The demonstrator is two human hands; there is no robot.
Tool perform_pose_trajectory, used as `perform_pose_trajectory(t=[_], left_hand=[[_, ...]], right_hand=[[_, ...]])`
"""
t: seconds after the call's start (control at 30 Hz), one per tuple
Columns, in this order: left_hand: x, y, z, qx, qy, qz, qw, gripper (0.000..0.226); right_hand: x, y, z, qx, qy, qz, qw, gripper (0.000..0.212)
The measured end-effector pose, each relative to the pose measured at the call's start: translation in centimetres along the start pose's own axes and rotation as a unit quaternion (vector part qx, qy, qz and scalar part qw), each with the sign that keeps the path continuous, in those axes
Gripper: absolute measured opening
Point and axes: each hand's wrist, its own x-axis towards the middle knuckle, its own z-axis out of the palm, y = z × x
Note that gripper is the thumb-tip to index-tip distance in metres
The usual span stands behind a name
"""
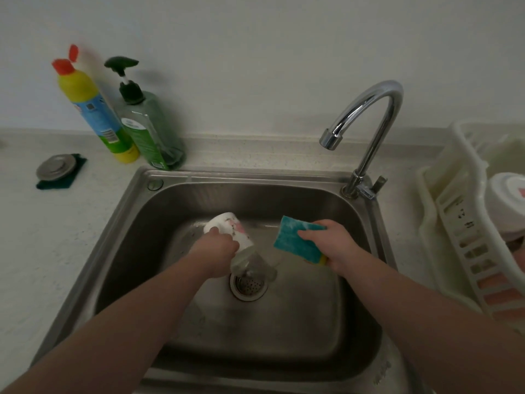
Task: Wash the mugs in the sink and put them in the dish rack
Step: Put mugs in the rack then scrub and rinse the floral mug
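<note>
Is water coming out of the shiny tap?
No, the curved chrome tap has no water running from its spout above the steel sink.

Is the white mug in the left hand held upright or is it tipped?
Tipped. The left hand grips the white mug on its side over the sink, its base pointing up toward the wall.

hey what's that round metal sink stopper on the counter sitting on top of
The sink stopper lies on a dark green scouring pad, left of the sink near the bottles. Only the pad's edges and corners show; its middle is covered, so anything else beneath cannot be seen.
</note>
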Motion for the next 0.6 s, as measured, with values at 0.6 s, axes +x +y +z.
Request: perform_pose_trajectory(t=[0.6], left_hand=[[-1.7, -2.1, -4.2, 0.212, 0.048, 0.056, 0.974, 0.029]], right_hand=[[-1.7, -2.8, -0.8, -0.012, 0.013, -0.029, 0.999, 0.033]])
